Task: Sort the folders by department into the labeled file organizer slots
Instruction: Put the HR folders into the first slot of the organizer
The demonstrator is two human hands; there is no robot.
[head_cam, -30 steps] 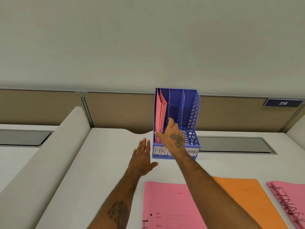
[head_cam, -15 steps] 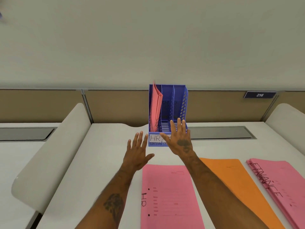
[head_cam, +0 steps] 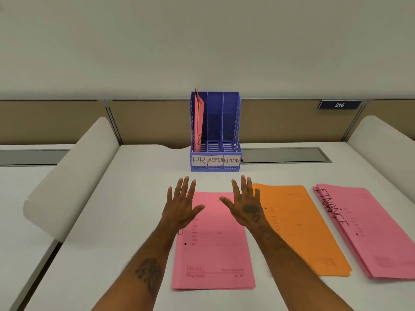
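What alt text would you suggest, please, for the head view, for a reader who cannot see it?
An open left hand and open right hand spread over a pink folder on a desk, beside an orange folder and pink FINANCE folders. Behind stands a blue organizer labelled HR, ADMIN, FINANCE, a salmon folder upright in its HR slot.

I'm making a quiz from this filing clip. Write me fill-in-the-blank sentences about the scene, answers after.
The blue organizer has slots labelled HR, ADMIN and ____.
The upright pink folder stands in the ____ slot.
The flat folder beside the FINANCE stack is coloured ____.
The left hand and right hand each hold ____.
Answers: FINANCE; HR; orange; nothing.
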